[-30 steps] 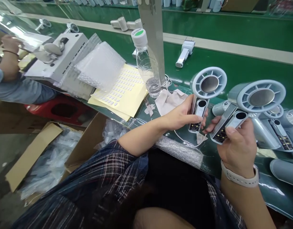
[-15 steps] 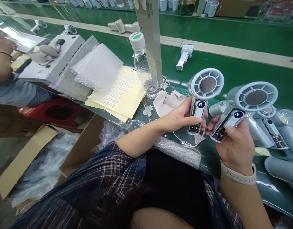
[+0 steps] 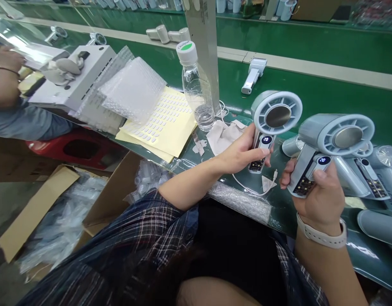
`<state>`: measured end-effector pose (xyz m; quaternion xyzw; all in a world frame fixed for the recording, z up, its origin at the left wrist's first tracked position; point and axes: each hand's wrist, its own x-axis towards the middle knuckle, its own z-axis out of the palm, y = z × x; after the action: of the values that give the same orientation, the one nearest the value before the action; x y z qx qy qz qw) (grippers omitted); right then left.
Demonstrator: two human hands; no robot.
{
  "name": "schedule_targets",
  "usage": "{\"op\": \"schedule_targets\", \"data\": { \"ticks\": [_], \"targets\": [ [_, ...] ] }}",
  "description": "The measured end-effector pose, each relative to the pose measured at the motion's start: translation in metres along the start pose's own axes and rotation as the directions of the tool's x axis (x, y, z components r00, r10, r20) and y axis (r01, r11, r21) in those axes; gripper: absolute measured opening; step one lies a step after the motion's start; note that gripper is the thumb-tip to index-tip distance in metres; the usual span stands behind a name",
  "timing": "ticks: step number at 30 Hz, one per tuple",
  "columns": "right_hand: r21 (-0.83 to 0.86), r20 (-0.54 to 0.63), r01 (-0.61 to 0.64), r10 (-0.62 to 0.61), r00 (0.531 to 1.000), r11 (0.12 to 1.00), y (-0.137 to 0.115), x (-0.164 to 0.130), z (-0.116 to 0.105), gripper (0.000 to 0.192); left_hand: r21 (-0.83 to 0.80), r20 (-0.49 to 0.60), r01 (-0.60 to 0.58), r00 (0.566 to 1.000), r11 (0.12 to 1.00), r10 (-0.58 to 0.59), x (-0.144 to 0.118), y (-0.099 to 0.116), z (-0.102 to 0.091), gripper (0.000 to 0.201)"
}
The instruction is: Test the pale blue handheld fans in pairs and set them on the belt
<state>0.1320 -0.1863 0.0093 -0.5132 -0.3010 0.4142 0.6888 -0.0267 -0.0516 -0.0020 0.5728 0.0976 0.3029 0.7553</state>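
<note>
My left hand point(image 3: 243, 152) grips the handle of a pale grey-blue handheld fan point(image 3: 275, 117), held upright over the green bench. Its small round display is lit and reads 20. My right hand point(image 3: 317, 193), with a white watch on the wrist, holds a second fan point(image 3: 338, 135) of the same kind by the handle. That one also shows 20 on its display. The thumb of each hand rests on the front of its handle. Below and between the two fans lies a white charging cable point(image 3: 261, 191).
More fans point(image 3: 373, 170) lie at the right. A water bottle point(image 3: 196, 87), yellow sticker sheets point(image 3: 164, 123), bubble wrap point(image 3: 132, 87) and a cloth point(image 3: 223, 136) sit to the left. A green conveyor point(image 3: 311, 46) runs behind. Another person's arm point(image 3: 7, 80) is far left. Open cartons point(image 3: 65, 208) stand below.
Both displays, dark a second ago, came on and read 20. The right fan has tilted and dropped slightly; the left fan moved a little up and away from the cable plug.
</note>
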Motion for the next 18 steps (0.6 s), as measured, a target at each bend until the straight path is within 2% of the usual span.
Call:
{"op": "schedule_targets", "data": {
  "ticks": [5, 10, 18],
  "targets": [
    [0.002, 0.021, -0.024, 0.024, 0.999, 1.0, -0.002, 0.0, 0.0, 0.038, 0.055, 0.049, 0.025, 0.998, 0.998, -0.028, 0.001, -0.008, -0.004, 0.063],
    [0.049, 0.001, -0.06, 0.06, 0.998, 0.997, 0.002, 0.002, -0.002, 0.042, 0.018, 0.09, 0.041, 0.995, 0.999, -0.043, 0.0, -0.01, -0.001, 0.067],
    [0.059, -0.02, -0.03, 0.031, 0.999, 0.998, 0.004, 0.001, -0.001, 0.034, 0.034, 0.052, 0.02, 0.998, 0.999, -0.022, 0.001, -0.009, -0.001, 0.072]
  ]
}}
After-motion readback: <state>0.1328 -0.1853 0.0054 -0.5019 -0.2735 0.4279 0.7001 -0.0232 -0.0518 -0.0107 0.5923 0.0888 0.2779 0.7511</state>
